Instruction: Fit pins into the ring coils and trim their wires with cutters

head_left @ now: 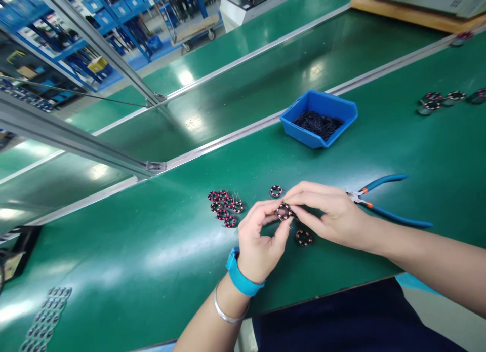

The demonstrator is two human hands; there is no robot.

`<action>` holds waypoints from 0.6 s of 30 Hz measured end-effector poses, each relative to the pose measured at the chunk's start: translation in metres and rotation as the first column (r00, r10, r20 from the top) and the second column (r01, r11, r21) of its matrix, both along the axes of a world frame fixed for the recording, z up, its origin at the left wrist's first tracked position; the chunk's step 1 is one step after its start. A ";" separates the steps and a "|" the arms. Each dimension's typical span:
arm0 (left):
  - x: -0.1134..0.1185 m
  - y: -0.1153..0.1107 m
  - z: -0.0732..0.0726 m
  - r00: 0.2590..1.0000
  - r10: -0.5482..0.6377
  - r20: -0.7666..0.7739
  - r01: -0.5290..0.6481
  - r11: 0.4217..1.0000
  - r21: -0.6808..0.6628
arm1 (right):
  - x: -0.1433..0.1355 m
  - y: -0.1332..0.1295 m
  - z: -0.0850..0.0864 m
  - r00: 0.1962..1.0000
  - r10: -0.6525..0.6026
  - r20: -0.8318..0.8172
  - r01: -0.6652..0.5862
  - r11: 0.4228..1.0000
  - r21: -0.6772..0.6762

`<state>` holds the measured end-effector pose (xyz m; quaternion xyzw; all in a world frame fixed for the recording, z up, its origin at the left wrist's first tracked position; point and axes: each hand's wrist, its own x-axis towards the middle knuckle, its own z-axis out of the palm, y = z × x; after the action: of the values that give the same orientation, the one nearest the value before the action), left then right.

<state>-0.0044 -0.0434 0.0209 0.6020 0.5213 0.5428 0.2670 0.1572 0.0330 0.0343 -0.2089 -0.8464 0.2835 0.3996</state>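
Note:
Between the thumb and fingers of my left hand (266, 235) is a small wound motor stator (283, 211), a dark ring with copper coils. My right hand (330, 210) pinches at the right edge of the same stator; whether a wire or other small part is also between those fingertips I cannot tell. One loose stator (276, 191) lies just beyond my hands, and another stator (304, 237) lies below my right fingers. To the left sits a cluster of several stators (229, 202), many with pink coils. Blue-handled pliers (383, 182) lie behind my right hand, their jaws partly hidden.
A blue bin (319, 119) of thin black pieces stands at the back. More stators (433, 106) lie at the far right. Rows of small parts (47, 316) sit at lower left. A metal frame post (94, 144) rises from the green table's (152, 271) back edge.

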 end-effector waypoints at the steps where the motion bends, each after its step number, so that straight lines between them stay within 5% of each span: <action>1: 0.000 0.000 0.000 1.000 0.000 -0.020 0.001 1.000 0.009 | 0.000 -0.001 0.001 1.000 -0.008 -0.010 0.008 0.999 -0.039; 10: 0.000 0.001 -0.001 0.994 0.013 -0.109 -0.006 0.998 0.060 | 0.001 -0.003 0.007 0.995 -0.087 0.041 0.091 0.987 -0.132; 18: -0.001 0.001 0.001 0.989 0.006 -0.145 0.006 0.997 0.079 | 0.003 -0.002 0.003 0.990 -0.077 0.120 0.056 0.984 0.169</action>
<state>-0.0049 -0.0424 0.0217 0.6500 0.5175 0.5176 0.2043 0.1598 0.0308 0.0373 -0.2207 -0.8831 0.1850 0.3705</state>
